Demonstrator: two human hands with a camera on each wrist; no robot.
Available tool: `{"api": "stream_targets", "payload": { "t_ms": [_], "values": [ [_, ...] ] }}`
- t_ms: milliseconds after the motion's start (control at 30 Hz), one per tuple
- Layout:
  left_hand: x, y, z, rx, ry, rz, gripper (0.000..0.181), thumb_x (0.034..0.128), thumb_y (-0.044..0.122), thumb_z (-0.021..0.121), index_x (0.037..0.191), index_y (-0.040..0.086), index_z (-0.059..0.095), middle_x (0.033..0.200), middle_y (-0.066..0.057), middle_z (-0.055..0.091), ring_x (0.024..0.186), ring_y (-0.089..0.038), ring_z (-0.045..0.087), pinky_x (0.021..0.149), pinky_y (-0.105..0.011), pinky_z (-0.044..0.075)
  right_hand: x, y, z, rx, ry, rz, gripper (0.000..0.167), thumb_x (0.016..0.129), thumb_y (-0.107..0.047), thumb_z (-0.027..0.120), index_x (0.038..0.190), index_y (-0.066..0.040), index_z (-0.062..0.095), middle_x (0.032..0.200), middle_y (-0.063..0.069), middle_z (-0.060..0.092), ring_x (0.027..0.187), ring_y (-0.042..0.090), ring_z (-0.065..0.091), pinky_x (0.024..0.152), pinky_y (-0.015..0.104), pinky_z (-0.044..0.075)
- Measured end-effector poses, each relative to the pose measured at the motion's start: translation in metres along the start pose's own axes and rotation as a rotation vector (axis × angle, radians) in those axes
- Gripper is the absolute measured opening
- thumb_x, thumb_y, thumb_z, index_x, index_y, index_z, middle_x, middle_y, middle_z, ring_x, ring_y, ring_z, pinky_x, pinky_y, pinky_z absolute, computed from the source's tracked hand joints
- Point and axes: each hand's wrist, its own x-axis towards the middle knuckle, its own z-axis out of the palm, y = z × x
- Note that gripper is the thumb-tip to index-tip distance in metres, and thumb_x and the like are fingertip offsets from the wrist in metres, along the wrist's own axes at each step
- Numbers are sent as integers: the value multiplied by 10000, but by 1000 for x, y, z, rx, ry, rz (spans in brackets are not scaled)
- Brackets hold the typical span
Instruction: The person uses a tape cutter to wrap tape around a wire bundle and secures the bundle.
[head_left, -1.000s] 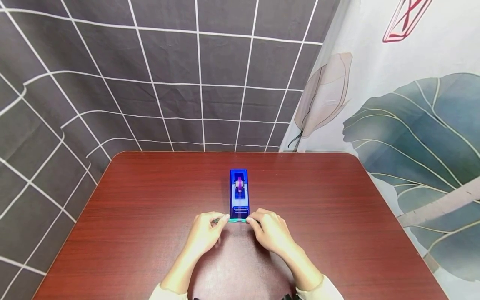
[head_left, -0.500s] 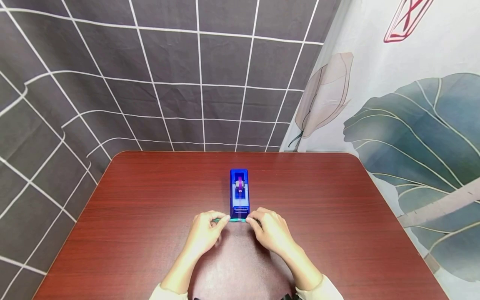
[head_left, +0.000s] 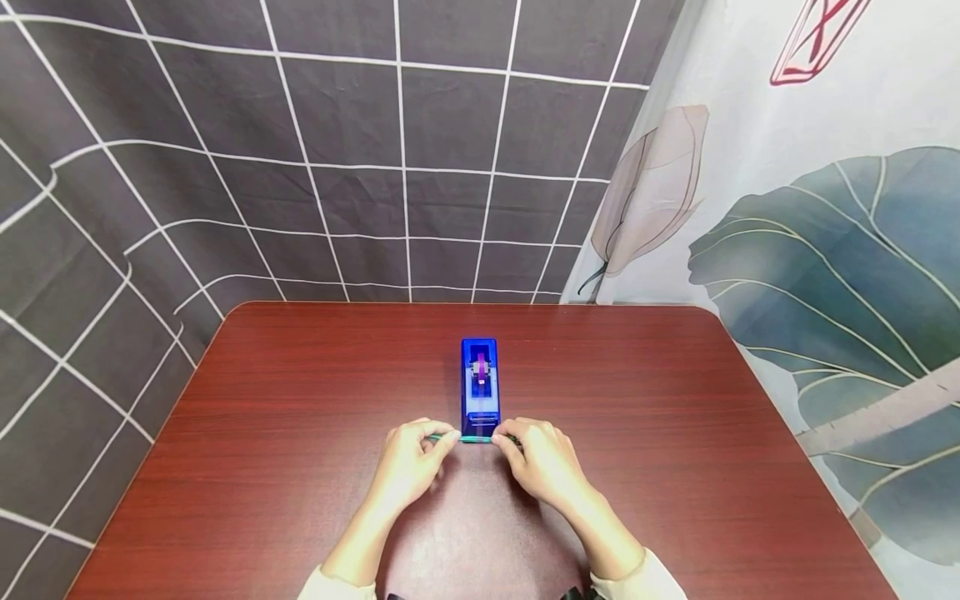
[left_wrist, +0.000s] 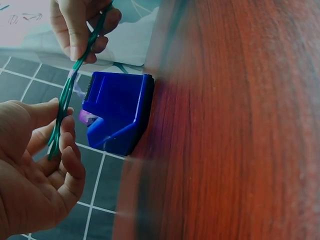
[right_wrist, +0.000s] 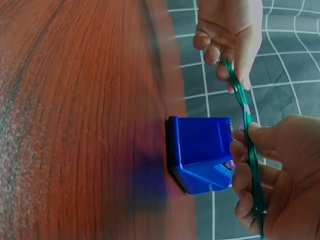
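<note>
Pinching left hand: the person's bare left hand (head_left: 408, 462) grips one part of a thin bundle of glossy green strands (right_wrist: 253, 167) between thumb and fingertip, its other fingers loosely curled.

Right hand: the bare right hand (head_left: 543, 462) grips the same bundle further along, thumb pressed to it and fingers curled behind; a length of green runs past those fingers.

Green bundle: stretched straight between both hands, crosswise just in front of the near end of a glossy blue block-shaped tape dispenser (left_wrist: 117, 107) and raised above the tabletop.

Dispenser as container: standing upright near the middle of the table, with a narrow well in its top.

Inside the well: a purple tape roll (head_left: 482, 367), with pale hub pieces on either side of it.

Tape strip: a short, pale purple tape strip (right_wrist: 245, 108) reaches from the dispenser's toothed front edge to the bundle and touches it between the hands.

Tabletop: red-brown wood-grain table (head_left: 300, 392), rounded at its far corners.

Backdrop: dark grey cloth with a white grid (head_left: 337, 108) behind; white cloth printed with large teal leaves (head_left: 825, 208) to the right.

Sleeves: cream cuffs (head_left: 637, 579) at both forearms.
</note>
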Motion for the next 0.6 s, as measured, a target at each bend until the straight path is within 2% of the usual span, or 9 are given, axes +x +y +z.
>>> {"api": "stream_targets", "payload": {
  "t_ms": [167, 367, 600],
  "values": [
    [1, 0, 0, -15, 4, 3, 107, 926, 167, 744, 949, 67, 775, 685, 19, 593, 406, -178, 587, 425, -257, 462, 1, -1, -1, -4, 13, -1, 67, 925, -192, 735, 859, -203, 731, 848, -69, 706, 779, 161, 700, 642, 401, 538],
    [2, 1, 1, 6, 15, 23, 68, 907, 154, 762, 929, 92, 779, 691, 51, 578, 428, -92, 565, 448, -243, 461, 2, -1, -4, 7, 23, -2, 74, 921, -183, 740, 854, -210, 727, 843, -76, 696, 764, 163, 690, 634, 403, 529],
    [4, 1, 3, 32, 32, 47, 64, 893, 143, 776, 926, 88, 780, 730, 55, 608, 446, -20, 547, 482, -233, 466, 2, -1, -6, 11, 50, -3, 59, 897, -187, 770, 857, -211, 734, 802, -99, 660, 674, 100, 605, 596, 354, 491]
  ]
}}
